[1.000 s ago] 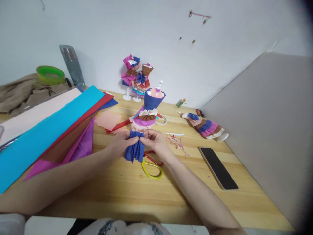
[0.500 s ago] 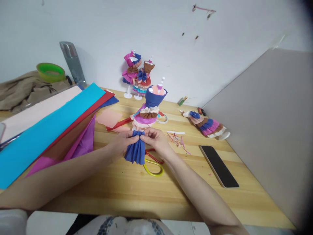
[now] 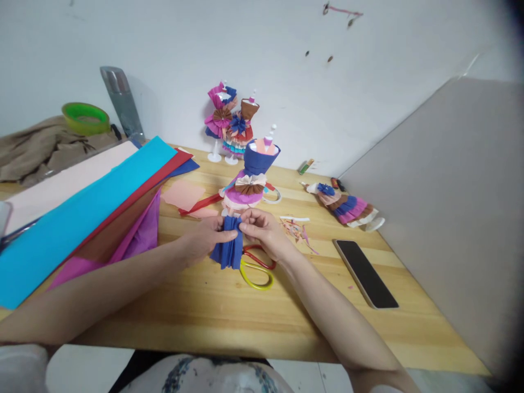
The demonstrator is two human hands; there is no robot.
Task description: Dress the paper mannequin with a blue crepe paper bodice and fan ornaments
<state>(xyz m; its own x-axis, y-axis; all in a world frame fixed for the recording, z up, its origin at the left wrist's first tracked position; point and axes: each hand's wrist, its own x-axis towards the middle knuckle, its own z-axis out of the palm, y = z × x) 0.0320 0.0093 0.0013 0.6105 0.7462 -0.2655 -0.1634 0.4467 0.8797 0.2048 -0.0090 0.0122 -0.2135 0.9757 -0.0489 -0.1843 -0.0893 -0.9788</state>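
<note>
A piece of blue crepe paper (image 3: pixel 229 251), folded into pleats, hangs between my two hands above the table. My left hand (image 3: pixel 208 237) pinches its upper left part between thumb and fingers. At the top right edge, my right hand (image 3: pixel 262 232) grips the same paper with thumb and forefinger. Just behind my hands stands a small dress form (image 3: pixel 260 158) in a blue paper bodice, with a cream and brown fan at the waist and a purple skirt. Scissors (image 3: pixel 257 275) with red and yellow handles lie below my right hand; their blades are hidden.
Long crepe paper sheets (image 3: pixel 98 207) in several colours lie at left. Two dressed forms (image 3: pixel 231 123) stand by the wall; another dressed form (image 3: pixel 347 207) lies at right near a phone (image 3: pixel 366 273). Paper scraps (image 3: pixel 297 229) and a tape roll (image 3: pixel 273 195) lie behind my right hand.
The pleats in the blue paper are drawn closer together and its lower edge is narrower. My fingers have shifted slightly along its top; both hands still hold it.
</note>
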